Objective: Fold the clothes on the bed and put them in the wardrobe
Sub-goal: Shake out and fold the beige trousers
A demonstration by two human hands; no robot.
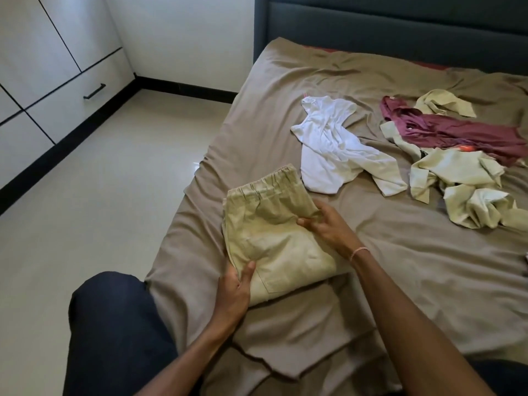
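Holding the folded trousers [274, 232] with both hands, on the near left part of the bed [400, 267]. Lying there as a thick, nearly rectangular packet of beige woven cloth, lightly creased, with the gathered elastic waistband at the far end and a stitched patch pocket facing up at the near end. Gripping the near left corner with the left hand [235, 287], thumb pressing on top, the other fingers going under the cloth and out of sight. Pinching the right edge just below the waistband with the right hand [325, 224], fingers curling round a small fold; wearing a thin pale bracelet [358, 252] on that wrist.

Covering the bed with a smooth taupe sheet, wrinkling in long soft folds.

Lying farther on, apart from the trousers: a crumpled white shirt [328, 144] of thin soft cloth, then a long maroon garment [445, 130] stretching over a heap of pale yellow-green clothes [463, 178] with sharp creases. Not possible telling how many pieces in this heap; running out of view at the right. Showing a small orange spot there, too small for identifying.

Standing behind, a dark padded headboard [400, 32], cut off at the top. Standing at the left, across the glossy pale floor [114, 181], the white wardrobe [43, 67]: flat matte fronts, black gaps, one black bar handle [94, 91], only partly in view.
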